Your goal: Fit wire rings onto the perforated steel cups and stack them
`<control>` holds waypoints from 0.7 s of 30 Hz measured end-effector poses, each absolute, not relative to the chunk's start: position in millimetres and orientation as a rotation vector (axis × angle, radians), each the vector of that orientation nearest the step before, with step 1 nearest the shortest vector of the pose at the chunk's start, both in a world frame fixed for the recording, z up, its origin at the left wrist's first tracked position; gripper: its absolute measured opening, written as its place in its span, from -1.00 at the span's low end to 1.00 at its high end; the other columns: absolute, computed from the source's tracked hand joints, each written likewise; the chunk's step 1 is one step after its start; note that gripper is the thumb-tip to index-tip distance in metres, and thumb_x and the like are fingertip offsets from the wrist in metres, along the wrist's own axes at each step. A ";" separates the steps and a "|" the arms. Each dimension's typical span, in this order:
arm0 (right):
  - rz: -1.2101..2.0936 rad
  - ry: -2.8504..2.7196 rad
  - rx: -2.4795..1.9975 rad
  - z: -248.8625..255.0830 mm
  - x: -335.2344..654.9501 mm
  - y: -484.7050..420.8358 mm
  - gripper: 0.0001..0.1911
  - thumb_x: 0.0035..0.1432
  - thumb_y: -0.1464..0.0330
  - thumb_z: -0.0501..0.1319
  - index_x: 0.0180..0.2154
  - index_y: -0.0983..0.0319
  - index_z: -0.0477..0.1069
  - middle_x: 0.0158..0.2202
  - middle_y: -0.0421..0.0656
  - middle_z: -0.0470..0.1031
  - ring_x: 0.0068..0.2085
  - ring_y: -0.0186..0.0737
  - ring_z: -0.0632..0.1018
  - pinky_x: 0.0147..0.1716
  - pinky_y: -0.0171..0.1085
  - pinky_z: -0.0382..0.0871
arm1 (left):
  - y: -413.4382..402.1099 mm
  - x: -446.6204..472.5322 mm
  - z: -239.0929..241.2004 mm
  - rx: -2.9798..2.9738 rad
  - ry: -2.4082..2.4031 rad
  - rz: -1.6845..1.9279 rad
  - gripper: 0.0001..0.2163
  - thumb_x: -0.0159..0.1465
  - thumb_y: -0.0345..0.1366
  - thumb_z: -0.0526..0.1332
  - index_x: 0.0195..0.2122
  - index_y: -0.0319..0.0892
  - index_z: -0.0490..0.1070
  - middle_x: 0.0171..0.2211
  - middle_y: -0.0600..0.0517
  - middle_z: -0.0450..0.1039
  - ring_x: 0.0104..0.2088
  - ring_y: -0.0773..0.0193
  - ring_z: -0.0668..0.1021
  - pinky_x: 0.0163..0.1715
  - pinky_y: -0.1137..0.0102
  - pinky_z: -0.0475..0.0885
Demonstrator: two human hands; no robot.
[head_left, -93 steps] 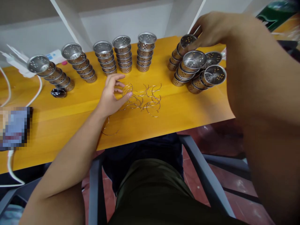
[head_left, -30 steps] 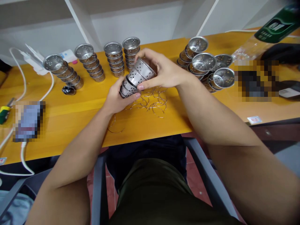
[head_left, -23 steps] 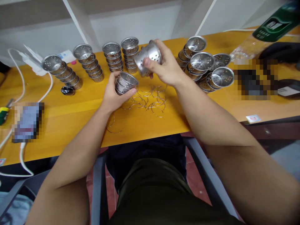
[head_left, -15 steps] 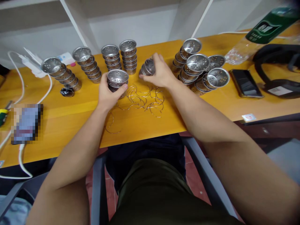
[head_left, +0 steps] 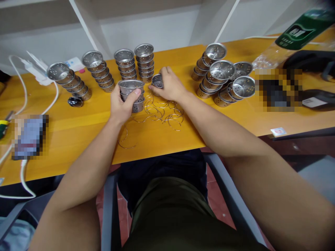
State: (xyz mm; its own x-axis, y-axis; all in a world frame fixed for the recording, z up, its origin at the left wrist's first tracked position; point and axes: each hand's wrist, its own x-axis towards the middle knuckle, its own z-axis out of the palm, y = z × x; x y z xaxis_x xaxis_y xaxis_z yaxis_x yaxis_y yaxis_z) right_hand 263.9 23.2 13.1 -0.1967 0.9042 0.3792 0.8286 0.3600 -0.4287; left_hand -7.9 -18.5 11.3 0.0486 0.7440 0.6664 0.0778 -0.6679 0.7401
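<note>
My left hand (head_left: 122,104) is closed round a short stack of perforated metal cups (head_left: 132,96), its thumb pressed on the front. The stack stands upright, or nearly so, over the table. Close by on the right, my right hand (head_left: 169,83) grips a perforated metal cup (head_left: 157,81), fingers at its far rim and thumb at its near side. That cup's opening faces up; whether it touches the table I cannot tell. Thin curved metal wires (head_left: 163,113) lie loose in front of both hands.
Behind my hands stand stacks of like cups (head_left: 145,62), with leaning stacks (head_left: 220,75) at the right. A green-labelled bottle (head_left: 295,35) lies tilted far right. White cables (head_left: 24,174) and a blurred-out item (head_left: 30,137) are on the left. A shelf (head_left: 149,33) backs the orange table (head_left: 86,136).
My right hand has moved left and lower with its cup, which is now more upright and nearer the left-hand stack. The left-hand stack shows more of its lower cups.
</note>
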 end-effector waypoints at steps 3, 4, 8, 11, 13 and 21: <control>0.199 -2.073 -1.498 15.8 264.0 23.2 -0.30 0.49 -0.24 0.44 0.27 0.11 0.41 0.38 0.23 0.52 0.39 0.48 0.57 0.55 0.45 0.47 | -21.2 -4.7 17.4 1.740 0.810 1.725 -0.28 0.20 0.55 0.64 -0.07 -0.04 0.77 -0.19 -0.02 0.79 -0.21 0.04 0.79 -0.19 0.18 0.72; 0.207 -2.076 -1.510 17.3 263.8 22.5 -0.29 0.48 -0.24 0.45 0.28 0.12 0.41 0.38 0.24 0.51 0.39 0.50 0.57 0.55 0.47 0.47 | -21.8 -3.8 19.0 1.714 0.809 1.733 -0.28 0.15 0.55 0.66 -0.09 -0.03 0.79 -0.21 -0.02 0.80 -0.23 0.05 0.79 -0.21 0.20 0.71; 0.183 -2.081 -1.550 21.2 263.6 20.1 -0.25 0.45 -0.25 0.49 0.30 0.14 0.43 0.36 0.24 0.54 0.34 0.51 0.60 0.50 0.47 0.52 | -24.3 -1.8 22.0 1.680 0.790 1.690 -0.28 0.06 0.53 0.71 -0.10 0.00 0.81 -0.21 0.00 0.82 -0.23 0.07 0.80 -0.21 0.22 0.72; 0.164 -2.096 -1.523 20.3 265.6 20.7 -0.27 0.42 -0.21 0.53 0.29 0.12 0.46 0.32 0.19 0.57 0.30 0.45 0.63 0.47 0.41 0.57 | -26.7 -1.9 22.7 1.718 0.777 1.667 -0.29 0.13 0.52 0.68 -0.07 -0.03 0.80 -0.19 -0.03 0.83 -0.22 0.06 0.81 -0.21 0.22 0.73; 0.165 -2.088 -1.499 19.0 266.2 21.3 -0.27 0.44 -0.25 0.51 0.28 0.11 0.47 0.29 0.17 0.59 0.28 0.42 0.64 0.45 0.41 0.59 | -28.4 -3.1 23.5 1.756 0.790 1.623 -0.28 0.18 0.53 0.64 -0.04 -0.04 0.78 -0.15 -0.04 0.83 -0.19 0.04 0.81 -0.17 0.20 0.76; 0.125 -2.123 -1.554 26.7 255.3 8.5 -0.09 0.38 -0.32 0.53 0.34 0.24 0.50 0.38 0.30 0.54 0.42 0.62 0.56 0.50 0.54 0.43 | -22.4 -11.5 16.5 1.886 0.813 1.489 -0.23 0.26 0.56 0.58 0.07 -0.05 0.66 -0.04 -0.09 0.78 -0.04 -0.07 0.82 0.10 0.03 0.79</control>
State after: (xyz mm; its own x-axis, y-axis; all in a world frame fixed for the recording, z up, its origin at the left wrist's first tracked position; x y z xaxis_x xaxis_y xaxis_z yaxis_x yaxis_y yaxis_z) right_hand 255.3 8.5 26.7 -0.2212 0.9143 0.3393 0.8681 0.3431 -0.3587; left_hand -11.5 -22.4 16.5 0.1852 0.7680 0.6131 0.1003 -0.6354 0.7656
